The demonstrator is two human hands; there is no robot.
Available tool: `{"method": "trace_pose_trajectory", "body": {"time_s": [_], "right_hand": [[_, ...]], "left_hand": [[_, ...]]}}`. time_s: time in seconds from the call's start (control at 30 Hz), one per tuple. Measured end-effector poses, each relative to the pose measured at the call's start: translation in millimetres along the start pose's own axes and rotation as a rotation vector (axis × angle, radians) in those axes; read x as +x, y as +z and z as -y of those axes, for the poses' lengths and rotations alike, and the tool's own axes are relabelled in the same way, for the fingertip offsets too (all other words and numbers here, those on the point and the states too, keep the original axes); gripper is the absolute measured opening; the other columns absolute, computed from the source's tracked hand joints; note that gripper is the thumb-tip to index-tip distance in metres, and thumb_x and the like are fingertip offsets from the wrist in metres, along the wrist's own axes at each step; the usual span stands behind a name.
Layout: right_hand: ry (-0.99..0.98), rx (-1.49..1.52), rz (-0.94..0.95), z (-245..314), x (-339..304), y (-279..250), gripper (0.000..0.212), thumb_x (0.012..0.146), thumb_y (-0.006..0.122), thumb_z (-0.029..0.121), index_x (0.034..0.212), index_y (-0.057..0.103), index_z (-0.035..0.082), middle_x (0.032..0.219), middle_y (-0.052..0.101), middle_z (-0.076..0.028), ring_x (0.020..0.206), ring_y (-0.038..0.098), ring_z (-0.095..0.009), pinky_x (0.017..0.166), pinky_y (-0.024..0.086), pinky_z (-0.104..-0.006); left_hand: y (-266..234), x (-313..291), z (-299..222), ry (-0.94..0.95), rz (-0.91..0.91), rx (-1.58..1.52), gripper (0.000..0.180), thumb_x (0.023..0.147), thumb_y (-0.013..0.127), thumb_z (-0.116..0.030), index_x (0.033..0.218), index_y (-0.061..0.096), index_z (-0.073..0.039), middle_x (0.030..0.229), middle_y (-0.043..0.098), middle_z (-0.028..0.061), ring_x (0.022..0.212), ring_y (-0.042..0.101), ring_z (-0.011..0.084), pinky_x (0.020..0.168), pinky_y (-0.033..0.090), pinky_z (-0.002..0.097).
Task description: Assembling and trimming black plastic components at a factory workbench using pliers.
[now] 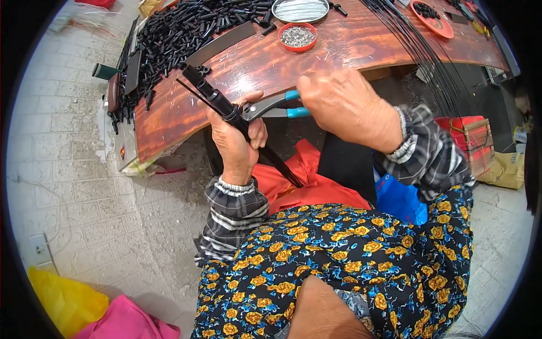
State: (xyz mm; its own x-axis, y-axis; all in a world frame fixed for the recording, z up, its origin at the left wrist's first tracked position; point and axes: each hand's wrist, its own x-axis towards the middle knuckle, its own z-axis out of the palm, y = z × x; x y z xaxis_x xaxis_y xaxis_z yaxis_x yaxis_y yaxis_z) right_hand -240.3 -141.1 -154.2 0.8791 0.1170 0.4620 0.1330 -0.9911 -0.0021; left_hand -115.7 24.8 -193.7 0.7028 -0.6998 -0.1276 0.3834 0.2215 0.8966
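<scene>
My left hand (231, 148) is wrapped round a slim black rod assembly (221, 101) with a stepped tubular top, held at a slant. Its lower end runs down to the red cloth (333, 189) over my lap. In my right hand (350, 107) are pliers (271, 105) with teal handles, my fingers closed on the handle ends. The jaws of the pliers are against the rod assembly, just above the left hand's curled fingers. What exactly the jaws bite on is too small to tell.
On the wooden table (361, 45) lies a heap of black tubular parts (180, 37). A red dish (298, 37) of small metal pieces stands beside a round tray (300, 10) of thin pale rods. Long black rods (420, 48) overhang the table edge at the right, near an orange dish (432, 20).
</scene>
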Motion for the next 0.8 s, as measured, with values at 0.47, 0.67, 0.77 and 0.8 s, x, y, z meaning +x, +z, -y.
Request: {"method": "trace_pose_trajectory", "body": {"time_s": [0.47, 0.67, 0.77, 0.8], "right_hand": [[0.519, 1.875, -0.173, 49.2, 24.9, 61.2, 0.016, 0.08, 0.07, 0.008, 0.088, 0.063, -0.004, 0.07, 0.063, -0.005, 0.063, 0.064, -0.013, 0.056, 0.051, -0.0269], [0.53, 1.855, -0.123, 51.1, 38.1, 60.3, 0.019, 0.078, 0.073, 0.007, 0.091, 0.065, -0.005, 0.068, 0.064, -0.006, 0.055, 0.062, -0.011, 0.05, 0.052, -0.0233], [0.573, 1.764, -0.142, 52.4, 38.6, 60.9, 0.017, 0.077, 0.073, 0.006, 0.088, 0.066, -0.004, 0.068, 0.064, -0.006, 0.056, 0.062, -0.01, 0.051, 0.052, -0.0227], [0.554, 1.735, -0.171, 53.4, 39.0, 62.7, 0.016, 0.076, 0.073, 0.005, 0.088, 0.066, -0.004, 0.068, 0.064, -0.005, 0.056, 0.062, -0.01, 0.051, 0.052, -0.0223]], "left_hand": [[-4.9, -6.7, 3.7, 0.271, 0.084, 0.01, 0.084, 0.081, 0.045, -0.073, 0.132, 0.038, -0.006, 0.066, 0.052, 0.0018, 0.045, 0.041, 0.0083, 0.038, 0.032, 0.0219], [-11.3, -9.5, 3.9, 0.248, 0.071, -0.083, 0.078, 0.083, 0.05, -0.069, 0.129, 0.04, -0.007, 0.083, 0.059, 0.0063, 0.047, 0.042, 0.0081, 0.039, 0.032, 0.0206], [-10.1, -9.8, 2.8, 0.245, 0.073, -0.059, 0.078, 0.083, 0.049, -0.069, 0.128, 0.041, -0.006, 0.084, 0.058, 0.0052, 0.047, 0.041, 0.0078, 0.039, 0.031, 0.0203], [-9.5, -9.9, 2.6, 0.247, 0.077, -0.036, 0.078, 0.084, 0.049, -0.069, 0.128, 0.041, -0.005, 0.084, 0.057, 0.0044, 0.047, 0.041, 0.0077, 0.039, 0.031, 0.0203]]}}
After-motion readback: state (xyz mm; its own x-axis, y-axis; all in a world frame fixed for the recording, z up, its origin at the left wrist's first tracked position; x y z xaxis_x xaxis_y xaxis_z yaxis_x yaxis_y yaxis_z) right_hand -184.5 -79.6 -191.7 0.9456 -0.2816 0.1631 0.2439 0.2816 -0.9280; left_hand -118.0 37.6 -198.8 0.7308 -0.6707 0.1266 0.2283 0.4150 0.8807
